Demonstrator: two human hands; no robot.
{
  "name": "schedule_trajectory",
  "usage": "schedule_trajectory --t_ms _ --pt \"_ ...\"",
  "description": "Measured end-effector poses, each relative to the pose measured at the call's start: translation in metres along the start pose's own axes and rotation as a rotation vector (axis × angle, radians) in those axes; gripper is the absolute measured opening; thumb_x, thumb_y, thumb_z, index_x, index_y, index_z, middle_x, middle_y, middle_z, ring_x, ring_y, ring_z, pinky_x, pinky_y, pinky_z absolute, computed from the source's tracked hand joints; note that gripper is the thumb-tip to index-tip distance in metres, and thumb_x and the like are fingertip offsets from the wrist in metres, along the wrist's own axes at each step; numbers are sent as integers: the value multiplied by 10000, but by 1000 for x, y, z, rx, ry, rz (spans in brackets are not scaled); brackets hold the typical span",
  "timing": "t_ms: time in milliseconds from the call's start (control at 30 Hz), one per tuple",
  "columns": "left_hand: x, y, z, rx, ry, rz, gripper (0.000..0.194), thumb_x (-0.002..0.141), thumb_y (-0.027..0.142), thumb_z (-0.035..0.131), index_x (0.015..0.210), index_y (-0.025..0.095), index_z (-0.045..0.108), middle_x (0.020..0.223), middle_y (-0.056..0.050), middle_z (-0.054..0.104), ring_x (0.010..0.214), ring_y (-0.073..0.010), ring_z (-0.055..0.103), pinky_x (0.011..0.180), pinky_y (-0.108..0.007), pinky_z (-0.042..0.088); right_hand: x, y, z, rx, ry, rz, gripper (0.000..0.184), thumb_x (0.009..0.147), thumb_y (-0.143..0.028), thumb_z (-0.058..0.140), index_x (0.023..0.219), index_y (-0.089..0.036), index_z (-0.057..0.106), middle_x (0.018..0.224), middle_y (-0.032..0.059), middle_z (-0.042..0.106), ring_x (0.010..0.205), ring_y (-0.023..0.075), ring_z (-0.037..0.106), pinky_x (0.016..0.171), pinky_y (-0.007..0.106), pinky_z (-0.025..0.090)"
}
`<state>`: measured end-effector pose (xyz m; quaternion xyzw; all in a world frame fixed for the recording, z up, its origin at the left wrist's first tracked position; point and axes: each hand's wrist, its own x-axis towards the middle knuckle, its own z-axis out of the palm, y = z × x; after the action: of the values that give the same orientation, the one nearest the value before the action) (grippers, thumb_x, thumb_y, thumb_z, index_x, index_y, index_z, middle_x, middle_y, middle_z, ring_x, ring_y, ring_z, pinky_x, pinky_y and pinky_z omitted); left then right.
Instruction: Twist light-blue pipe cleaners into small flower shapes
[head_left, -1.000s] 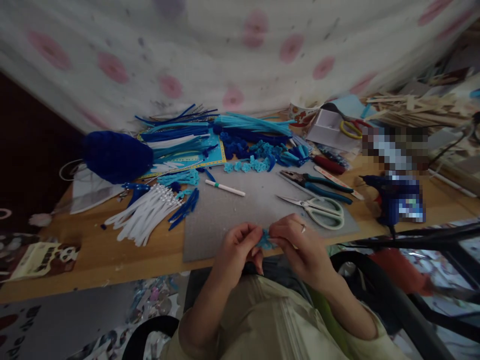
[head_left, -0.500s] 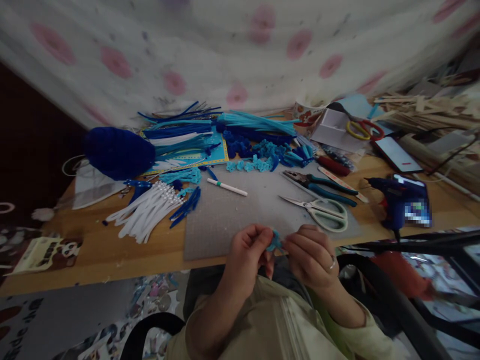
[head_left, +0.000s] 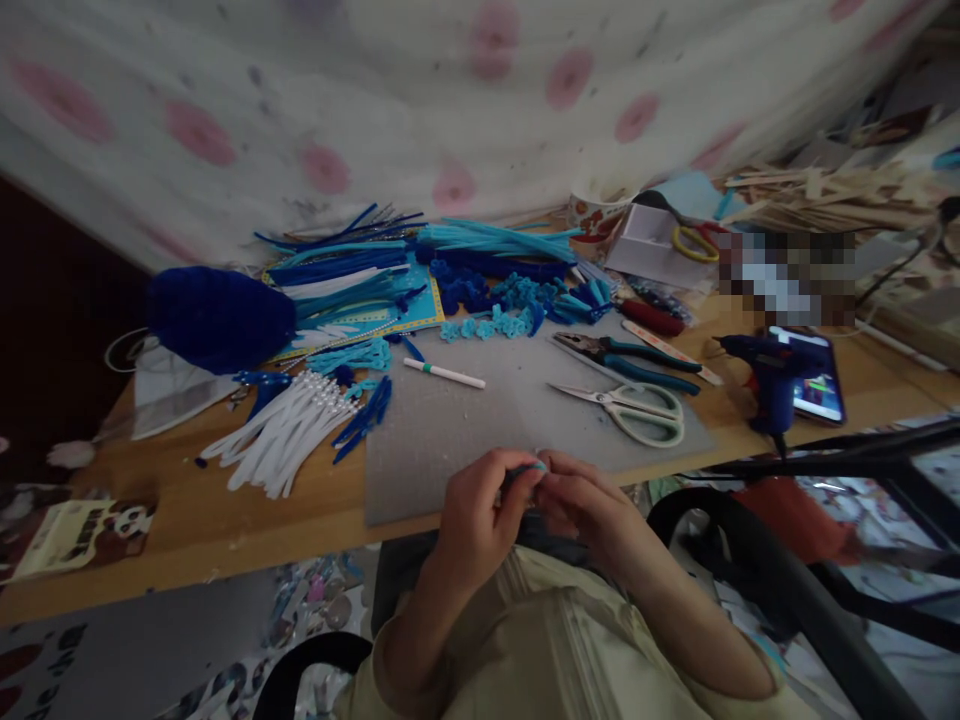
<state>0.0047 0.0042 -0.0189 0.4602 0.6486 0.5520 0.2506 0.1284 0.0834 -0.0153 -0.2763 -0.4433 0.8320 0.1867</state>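
Observation:
My left hand (head_left: 480, 500) pinches a small light-blue pipe cleaner piece (head_left: 539, 466), mostly hidden by fingers, above the near edge of the grey cutting mat (head_left: 420, 450). From the other side my right hand (head_left: 577, 495) meets it, its fingers closed on the same piece. Past the hands lie scissors with pale green handles (head_left: 649, 412), pliers with teal grips (head_left: 637, 362) and a white marker (head_left: 445, 374). A row of light-blue pipe cleaner flowers (head_left: 487, 325) runs along the mat's far edge.
White pipe cleaner stems with beaded ends (head_left: 289, 435) lie at left, near a dark blue fuzzy bundle (head_left: 221, 318). Bundles of blue pipe cleaners (head_left: 495, 240) fill the back. At right are a blue glue gun (head_left: 772, 375), a lit phone (head_left: 825, 385) and a white box (head_left: 652, 245).
Both hands have drawn together, the right one moving left and turning, so the blue piece is now mostly covered. The view has shifted slightly; more of the phone behind the glue gun shows.

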Motion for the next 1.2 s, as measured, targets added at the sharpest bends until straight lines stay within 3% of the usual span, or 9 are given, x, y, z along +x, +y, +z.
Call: schedule_trajectory --t_ms 100,267,333,567,733,833,1000,1100,1200 --pt "-1 2 3 -34 45 -49 136 881 337 601 852 216 658 743 -23 689 656 -133 618 630 -220 487 0 -4 5 -23 12 -18 266 797 -399 665 695 -192 532 551 -63 376 488 89 304 461 224 238" --pt "-3 15 11 -354 174 -300 301 863 462 598 737 191 558 539 62 502 439 -65 450 417 -155 370 -8 -1 5 -387 67 -381 212 873 -334 627 723 -198 563 673 -21 500 643 129 446 597 253 348" --pt "-1 17 11 -406 147 -332 326 836 489 623 742 183 566 533 68 496 426 -55 433 408 -149 360 -11 0 3 -473 63 -424 212 899 -324 600 730 -198 574 686 -16 516 658 132 462 614 258 357" --pt "4 9 3 -330 45 -313 299 864 476 595 793 185 599 607 39 578 451 -62 495 416 -154 381 -2 0 2 -149 103 -220 313 807 -490 683 806 -189 594 653 -29 505 582 114 441 543 238 370" --pt "-3 -2 8 -61 159 -103 182 885 374 597 833 207 650 725 -15 671 645 -124 608 611 -208 474 1 5 6 93 48 -30 344 793 -481 701 727 -167 578 606 -25 503 524 90 423 506 223 369" --pt "-5 -5 12 -6 211 -42 122 880 323 610 842 214 651 773 -22 692 709 -134 622 682 -220 474 1 8 7 149 41 -35 313 787 -456 714 784 -177 572 635 -38 487 517 78 426 503 209 386" --pt "-1 1 16 -235 136 -312 260 899 444 557 802 204 582 605 40 567 507 -96 524 479 -183 402 2 10 -1 -386 190 -505 98 853 -280 654 913 -225 599 812 19 583 707 144 560 590 242 471" --pt "-2 4 16 -273 88 -336 279 902 456 549 787 201 563 565 56 513 466 -85 478 449 -178 367 1 11 -4 -799 240 -795 95 879 -144 569 885 -220 627 839 50 613 763 169 575 642 274 474" --pt "-5 4 15 -128 147 -208 219 911 381 556 786 204 584 656 19 597 572 -105 540 535 -193 407 -2 13 2 -811 313 -771 119 906 -165 529 815 -207 593 723 20 578 652 146 533 586 262 431"
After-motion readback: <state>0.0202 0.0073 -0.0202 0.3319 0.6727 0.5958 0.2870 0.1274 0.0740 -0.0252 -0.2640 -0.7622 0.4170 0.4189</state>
